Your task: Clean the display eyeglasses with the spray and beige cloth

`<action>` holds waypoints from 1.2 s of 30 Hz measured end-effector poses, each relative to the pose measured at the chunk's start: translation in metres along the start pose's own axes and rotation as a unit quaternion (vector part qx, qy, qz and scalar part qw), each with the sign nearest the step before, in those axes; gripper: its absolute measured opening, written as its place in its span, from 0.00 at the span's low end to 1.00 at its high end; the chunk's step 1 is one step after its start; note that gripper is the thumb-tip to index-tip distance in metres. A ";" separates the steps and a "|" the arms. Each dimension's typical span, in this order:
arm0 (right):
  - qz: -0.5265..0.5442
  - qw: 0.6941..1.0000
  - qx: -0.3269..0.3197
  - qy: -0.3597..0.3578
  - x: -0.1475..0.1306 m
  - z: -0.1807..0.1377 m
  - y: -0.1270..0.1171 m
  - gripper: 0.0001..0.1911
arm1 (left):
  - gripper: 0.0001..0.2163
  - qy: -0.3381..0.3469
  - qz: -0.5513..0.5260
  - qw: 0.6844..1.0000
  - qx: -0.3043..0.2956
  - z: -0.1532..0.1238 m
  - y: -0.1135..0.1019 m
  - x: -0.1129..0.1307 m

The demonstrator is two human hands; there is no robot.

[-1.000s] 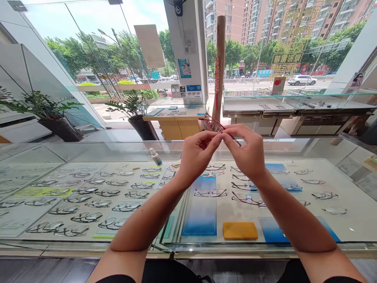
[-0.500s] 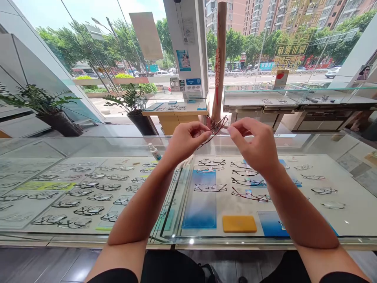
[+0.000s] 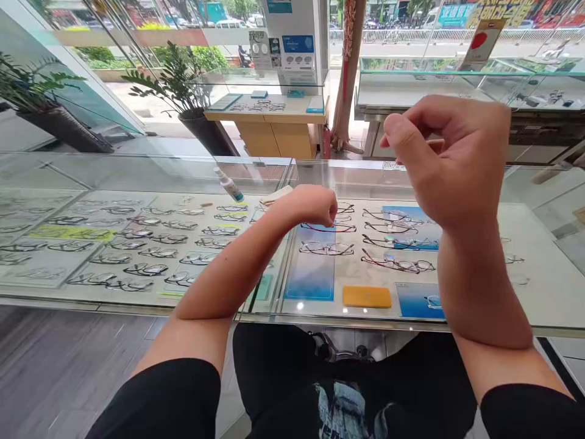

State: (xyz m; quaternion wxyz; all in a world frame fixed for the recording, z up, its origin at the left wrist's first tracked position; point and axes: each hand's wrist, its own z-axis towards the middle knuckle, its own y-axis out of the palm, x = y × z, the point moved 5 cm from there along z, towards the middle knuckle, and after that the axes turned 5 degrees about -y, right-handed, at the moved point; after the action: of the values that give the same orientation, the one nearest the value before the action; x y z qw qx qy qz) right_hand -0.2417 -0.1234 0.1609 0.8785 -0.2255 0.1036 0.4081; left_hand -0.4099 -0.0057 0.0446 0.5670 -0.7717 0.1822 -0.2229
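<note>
My left hand (image 3: 315, 206) is low over the glass display counter (image 3: 278, 310), its fingers curled in. What it holds, if anything, is hidden behind the fingers. Just below its fingertips shows a red-rimmed pair of eyeglasses (image 3: 328, 228); I cannot tell whether they touch. Nearer to me lies another pair of eyeglasses (image 3: 326, 248). Raised at the right, my right hand (image 3: 450, 152) has its thumb and fingers bent together, and nothing shows in it. Several dark-framed eyeglasses (image 3: 397, 262) lie left of my right forearm.
A yellow case (image 3: 367, 297) and a blue card (image 3: 311, 277) are near the counter's front. Further back stand a white spray bottle (image 3: 229, 185) and a folded cloth (image 3: 276, 196). Rows of eyeglasses (image 3: 146, 269) fill the left side. A potted plant (image 3: 196, 122) stands beyond.
The view has tipped downward. My left hand, which held thin-framed eyeglasses up, has come down over the counter; those glasses no longer show clearly. My right hand has moved up and right, away from it.
</note>
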 end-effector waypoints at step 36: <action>-0.003 0.998 -0.055 -0.008 -0.005 0.001 0.008 0.22 | 0.13 -0.080 0.117 0.990 -0.025 0.019 0.015 -0.004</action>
State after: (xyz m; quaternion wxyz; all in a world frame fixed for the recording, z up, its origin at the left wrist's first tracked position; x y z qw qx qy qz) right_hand -0.2509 -0.1217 0.1611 0.8667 -0.2703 0.0731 0.4128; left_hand -0.4038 0.0071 0.0252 0.5825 -0.7745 0.2309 -0.0874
